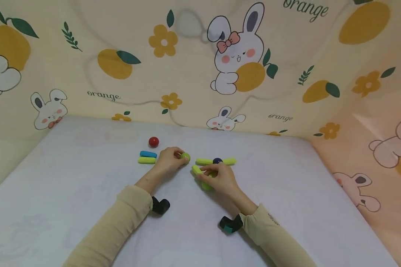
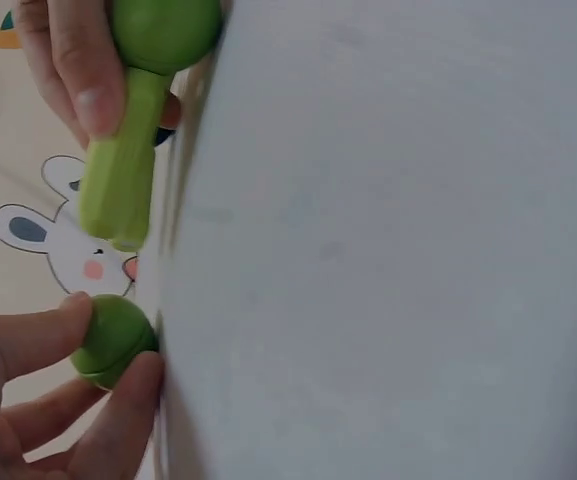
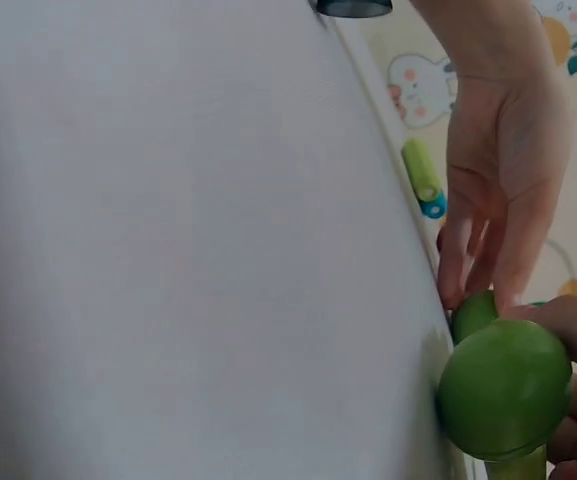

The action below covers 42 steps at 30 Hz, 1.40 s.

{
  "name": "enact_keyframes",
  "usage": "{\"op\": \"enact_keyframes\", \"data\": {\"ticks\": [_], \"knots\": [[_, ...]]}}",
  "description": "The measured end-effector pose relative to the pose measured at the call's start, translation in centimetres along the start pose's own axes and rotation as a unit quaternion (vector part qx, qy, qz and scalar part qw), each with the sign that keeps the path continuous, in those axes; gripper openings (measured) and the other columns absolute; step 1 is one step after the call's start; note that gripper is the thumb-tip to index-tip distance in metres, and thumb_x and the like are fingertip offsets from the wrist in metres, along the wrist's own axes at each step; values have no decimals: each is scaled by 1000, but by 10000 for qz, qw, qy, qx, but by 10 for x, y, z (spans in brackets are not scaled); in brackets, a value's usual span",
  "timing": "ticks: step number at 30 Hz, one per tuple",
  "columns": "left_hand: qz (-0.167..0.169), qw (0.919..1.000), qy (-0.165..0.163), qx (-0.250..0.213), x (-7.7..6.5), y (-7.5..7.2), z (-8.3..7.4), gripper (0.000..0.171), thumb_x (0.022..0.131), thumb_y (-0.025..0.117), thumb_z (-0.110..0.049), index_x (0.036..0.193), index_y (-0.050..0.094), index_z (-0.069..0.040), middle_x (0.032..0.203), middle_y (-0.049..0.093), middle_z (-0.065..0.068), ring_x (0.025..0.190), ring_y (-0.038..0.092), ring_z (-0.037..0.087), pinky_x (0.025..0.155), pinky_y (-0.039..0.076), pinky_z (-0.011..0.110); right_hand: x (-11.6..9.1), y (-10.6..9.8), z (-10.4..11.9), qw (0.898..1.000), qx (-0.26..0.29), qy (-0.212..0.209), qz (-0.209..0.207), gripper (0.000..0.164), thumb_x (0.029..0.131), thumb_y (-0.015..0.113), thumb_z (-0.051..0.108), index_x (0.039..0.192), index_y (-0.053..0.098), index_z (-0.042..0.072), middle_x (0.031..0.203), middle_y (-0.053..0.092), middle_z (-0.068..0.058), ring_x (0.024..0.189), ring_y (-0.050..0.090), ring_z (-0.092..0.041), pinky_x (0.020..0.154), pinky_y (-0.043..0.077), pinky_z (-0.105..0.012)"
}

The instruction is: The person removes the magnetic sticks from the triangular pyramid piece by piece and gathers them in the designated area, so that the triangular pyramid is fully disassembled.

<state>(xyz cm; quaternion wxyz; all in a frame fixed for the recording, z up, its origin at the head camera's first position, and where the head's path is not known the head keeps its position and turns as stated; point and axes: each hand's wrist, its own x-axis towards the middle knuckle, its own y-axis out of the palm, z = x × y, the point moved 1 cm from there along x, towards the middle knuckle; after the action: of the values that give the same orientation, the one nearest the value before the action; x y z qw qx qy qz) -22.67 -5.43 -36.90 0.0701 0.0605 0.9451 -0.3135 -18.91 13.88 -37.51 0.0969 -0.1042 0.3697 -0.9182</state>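
Note:
My left hand (image 1: 168,162) pinches a small green ball (image 1: 186,157) between thumb and fingers, low over the white table. In the left wrist view a seam line runs around this ball (image 2: 113,340). My right hand (image 1: 223,180) grips a yellow-green stick (image 2: 123,185) with a larger-looking green ball (image 2: 168,30) on its near end. The stick's free end points toward the ball in my left hand, with a gap between them. In the right wrist view the attached ball (image 3: 505,390) partly hides the left hand's ball (image 3: 473,312).
Just beyond my right hand lies a yellow-green bar (image 1: 204,161) with a dark blue ball (image 1: 217,160) at its middle. Left of my left hand are a blue stick (image 1: 148,154), a yellow-green stick (image 1: 147,160) and a red ball (image 1: 153,142). A printed cloth (image 1: 194,74) rises behind the table.

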Motion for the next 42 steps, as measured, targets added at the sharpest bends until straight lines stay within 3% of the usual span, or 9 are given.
{"op": "enact_keyframes", "data": {"ticks": [7,15,21,28,35,42], "knots": [[-7,9997,-178,-154,6,-2,-2,42,91,65,-27,123,59,0,117,61,17,103,57,26,91,49,37,2,-1,-4,9998,4,-193,39,26,79,79,22,100,75,8,76,71,-1,61,52,-8,53,41,-19],[-928,9932,-113,-688,20,-3,1,38,91,64,-24,119,60,2,113,62,19,106,55,29,92,46,40,3,-3,-4,9991,-59,-395,170,27,81,77,22,103,74,8,81,71,-1,64,50,-8,56,38,-19],[-1501,9866,-41,-640,28,-5,-2,34,89,64,-20,114,62,2,107,62,19,100,54,29,90,45,40,2,-6,-3,9983,-65,-485,311,28,82,76,21,107,73,8,86,71,-3,66,49,-9,58,39,-19],[-1351,9894,-157,-511,32,-3,-1,34,93,60,-22,116,59,2,112,59,19,103,52,29,93,45,41,0,-7,-7,9979,-6,-514,398,30,82,75,22,108,72,8,85,70,-2,67,49,-9,58,39,-19],[-1144,9934,-96,-25,33,-1,-4,40,94,58,-22,124,53,4,117,55,20,107,50,30,96,45,42,-2,-7,-8,9976,24,-538,431,30,82,75,22,108,72,7,85,70,-2,67,50,-9,59,40,-19],[-1027,9946,-140,60,30,-3,-5,56,92,62,-20,137,40,5,122,51,23,111,50,32,100,44,43,-4,-18,-10,9934,143,-716,886,42,81,77,25,119,67,9,102,71,-2,79,54,-13,67,42,-21]]}}
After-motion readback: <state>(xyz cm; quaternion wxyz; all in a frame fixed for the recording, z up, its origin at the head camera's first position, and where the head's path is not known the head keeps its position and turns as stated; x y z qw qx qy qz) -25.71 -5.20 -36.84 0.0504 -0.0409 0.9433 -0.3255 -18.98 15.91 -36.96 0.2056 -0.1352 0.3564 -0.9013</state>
